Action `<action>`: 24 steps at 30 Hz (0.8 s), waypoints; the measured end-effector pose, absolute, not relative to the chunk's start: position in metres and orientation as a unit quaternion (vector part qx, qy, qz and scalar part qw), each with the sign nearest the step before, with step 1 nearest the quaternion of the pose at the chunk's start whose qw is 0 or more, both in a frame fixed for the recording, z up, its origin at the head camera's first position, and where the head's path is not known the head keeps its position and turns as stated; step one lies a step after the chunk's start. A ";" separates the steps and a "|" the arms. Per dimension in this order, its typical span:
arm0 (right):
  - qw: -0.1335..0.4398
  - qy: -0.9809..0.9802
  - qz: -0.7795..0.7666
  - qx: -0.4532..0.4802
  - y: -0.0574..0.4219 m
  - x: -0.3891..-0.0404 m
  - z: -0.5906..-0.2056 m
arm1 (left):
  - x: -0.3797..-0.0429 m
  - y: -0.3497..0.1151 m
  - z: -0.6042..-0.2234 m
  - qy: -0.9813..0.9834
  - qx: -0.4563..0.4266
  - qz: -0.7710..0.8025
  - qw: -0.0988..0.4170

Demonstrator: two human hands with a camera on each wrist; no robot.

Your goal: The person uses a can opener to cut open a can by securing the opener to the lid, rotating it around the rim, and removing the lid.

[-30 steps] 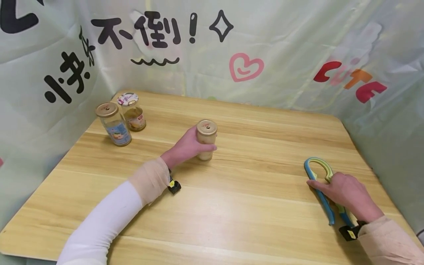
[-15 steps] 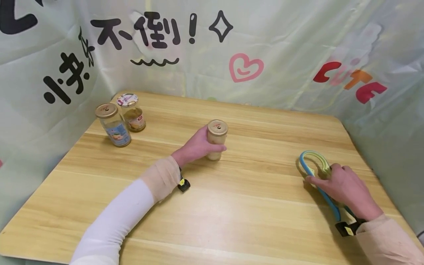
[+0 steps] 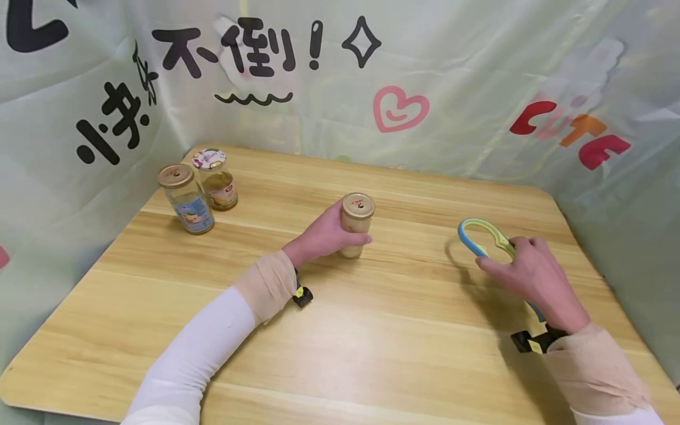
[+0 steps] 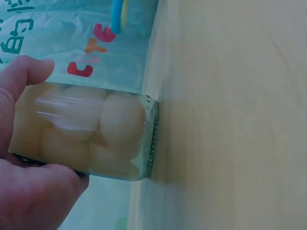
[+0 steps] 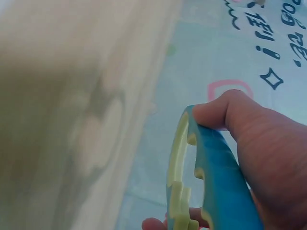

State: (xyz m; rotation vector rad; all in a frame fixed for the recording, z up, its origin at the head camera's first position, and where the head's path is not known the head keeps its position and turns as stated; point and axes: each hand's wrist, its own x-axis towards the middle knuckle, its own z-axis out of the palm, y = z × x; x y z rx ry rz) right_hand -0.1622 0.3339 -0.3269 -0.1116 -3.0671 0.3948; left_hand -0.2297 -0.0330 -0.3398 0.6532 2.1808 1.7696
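Toward the left of the frame, a blue-labelled jar (image 3: 187, 203) and a smaller jar (image 3: 218, 183) stand upright with their lids on; well apart from both hands, they seem out of the way. Near the centre, the left hand (image 3: 325, 234) grasps a glass jar (image 3: 356, 226) full of pale round pieces (image 4: 122, 120), upright on or just above the counter (image 3: 393, 354); I cannot tell which. Its gold lid (image 3: 358, 205) is on, with the grip below it. Farther right, the right hand (image 3: 536, 280) grasps a blue-and-yellow tool (image 5: 220, 175), lifted off the counter. As I judge it, both things are in hand, but tool and lid have yet to meet. Across the top, a printed sheet (image 3: 329, 124) hangs behind everything.
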 end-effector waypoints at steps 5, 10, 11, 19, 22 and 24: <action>0.047 -0.990 0.129 -0.024 0.324 -0.171 -0.324 | -0.231 -0.033 -0.343 0.747 0.229 0.611 0.127; 0.076 -0.988 0.132 0.012 0.318 -0.177 -0.321 | -0.232 -0.033 -0.344 0.746 0.237 0.610 0.126; 0.074 -0.988 0.136 0.014 0.316 -0.179 -0.321 | -0.232 -0.033 -0.343 0.747 0.237 0.608 0.127; 0.095 -0.984 0.152 0.017 0.298 -0.185 -0.320 | -0.233 -0.032 -0.346 0.745 0.237 0.611 0.127; 0.120 -0.982 0.140 0.028 0.290 -0.185 -0.320 | -0.232 -0.032 -0.345 0.746 0.234 0.610 0.129; 0.134 -0.981 0.135 0.033 0.286 -0.185 -0.319 | -0.232 -0.032 -0.344 0.746 0.232 0.611 0.130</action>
